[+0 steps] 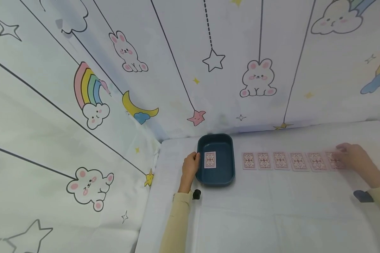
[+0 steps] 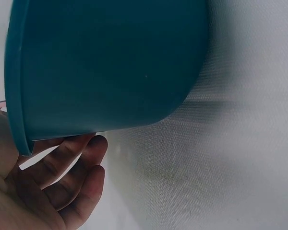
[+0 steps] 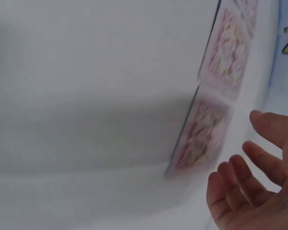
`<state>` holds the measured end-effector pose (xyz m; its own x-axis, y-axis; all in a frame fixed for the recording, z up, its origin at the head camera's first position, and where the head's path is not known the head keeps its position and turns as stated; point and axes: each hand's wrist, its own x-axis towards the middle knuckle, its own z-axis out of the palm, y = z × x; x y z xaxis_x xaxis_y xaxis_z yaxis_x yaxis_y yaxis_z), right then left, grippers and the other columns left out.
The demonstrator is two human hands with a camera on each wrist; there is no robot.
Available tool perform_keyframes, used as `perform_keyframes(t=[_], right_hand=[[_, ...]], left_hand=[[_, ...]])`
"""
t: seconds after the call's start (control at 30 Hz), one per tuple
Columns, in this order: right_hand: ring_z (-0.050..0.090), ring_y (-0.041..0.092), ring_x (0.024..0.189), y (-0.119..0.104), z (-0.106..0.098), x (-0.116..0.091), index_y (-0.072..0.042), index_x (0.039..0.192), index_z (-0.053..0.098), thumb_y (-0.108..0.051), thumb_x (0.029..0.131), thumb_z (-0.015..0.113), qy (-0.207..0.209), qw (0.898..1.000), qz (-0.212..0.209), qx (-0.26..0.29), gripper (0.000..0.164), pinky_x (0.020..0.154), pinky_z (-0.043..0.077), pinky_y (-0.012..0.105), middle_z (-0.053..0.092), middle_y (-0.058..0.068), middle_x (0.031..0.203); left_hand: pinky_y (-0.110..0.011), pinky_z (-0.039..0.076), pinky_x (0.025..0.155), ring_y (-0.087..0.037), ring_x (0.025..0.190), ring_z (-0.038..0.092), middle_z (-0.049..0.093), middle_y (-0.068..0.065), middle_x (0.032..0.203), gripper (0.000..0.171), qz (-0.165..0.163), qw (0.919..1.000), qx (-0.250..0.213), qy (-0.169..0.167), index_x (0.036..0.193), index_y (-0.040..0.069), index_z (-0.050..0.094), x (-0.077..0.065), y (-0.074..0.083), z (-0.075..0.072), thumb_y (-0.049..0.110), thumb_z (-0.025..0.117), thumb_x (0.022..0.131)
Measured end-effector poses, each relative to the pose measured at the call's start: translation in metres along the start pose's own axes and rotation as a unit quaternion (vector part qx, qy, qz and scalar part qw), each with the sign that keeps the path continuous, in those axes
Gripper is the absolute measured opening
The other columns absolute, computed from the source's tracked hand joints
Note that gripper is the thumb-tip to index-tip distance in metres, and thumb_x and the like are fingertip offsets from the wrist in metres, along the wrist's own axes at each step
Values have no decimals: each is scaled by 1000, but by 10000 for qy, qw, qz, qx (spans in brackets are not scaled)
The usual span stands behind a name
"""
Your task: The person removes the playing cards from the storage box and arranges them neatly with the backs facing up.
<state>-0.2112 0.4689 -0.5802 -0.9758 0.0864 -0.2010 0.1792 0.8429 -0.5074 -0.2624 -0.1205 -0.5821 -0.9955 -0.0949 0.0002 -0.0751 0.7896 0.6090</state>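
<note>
At the left of the table my left hand (image 1: 190, 167) holds the near-left rim of a dark teal plastic tray (image 1: 229, 179). Its fingers (image 2: 89, 187) curl beneath the rim in the left wrist view; the thumb is hidden there. One patterned playing card (image 1: 210, 160) lies back up inside the tray. To the right, several matching playing cards (image 1: 280, 160) lie in a row, backs up. My right hand (image 1: 354, 159) hovers at the row's right end, its relaxed fingers empty and overlapping the last card (image 3: 204, 134) in the head view.
A white cloth covers the table (image 1: 272, 218). Behind it and at the left hang white curtains (image 1: 177, 70) printed with rabbits, stars and clouds. A dark wrist device (image 1: 363, 196) sits by the right sleeve, another (image 1: 196, 194) by the left.
</note>
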Motion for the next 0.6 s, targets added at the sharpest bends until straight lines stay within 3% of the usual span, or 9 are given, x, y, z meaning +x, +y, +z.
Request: perform_keyframes(t=[0.27,0.6], right_hand=[[41,62,114,-54,16,-6,20,135,39,-37,103,54,37,9977,-676,99,67,91,38,71,39,47,128],[48,57,115,-132,59,-9,14,134,49,-30,100,61,116,9897,-1380,369,56,94,41,68,45,42,131]], left_hand=[[-29,34,54,-16,61,48,55,-3,72,33,-102,9999,22,-72,88,10,60,-1,2,-1,34,47,107],[-29,35,55,-17,62,50,57,-5,74,33,-95,9999,-7,-86,89,9,60,-3,4,-4,34,47,107]])
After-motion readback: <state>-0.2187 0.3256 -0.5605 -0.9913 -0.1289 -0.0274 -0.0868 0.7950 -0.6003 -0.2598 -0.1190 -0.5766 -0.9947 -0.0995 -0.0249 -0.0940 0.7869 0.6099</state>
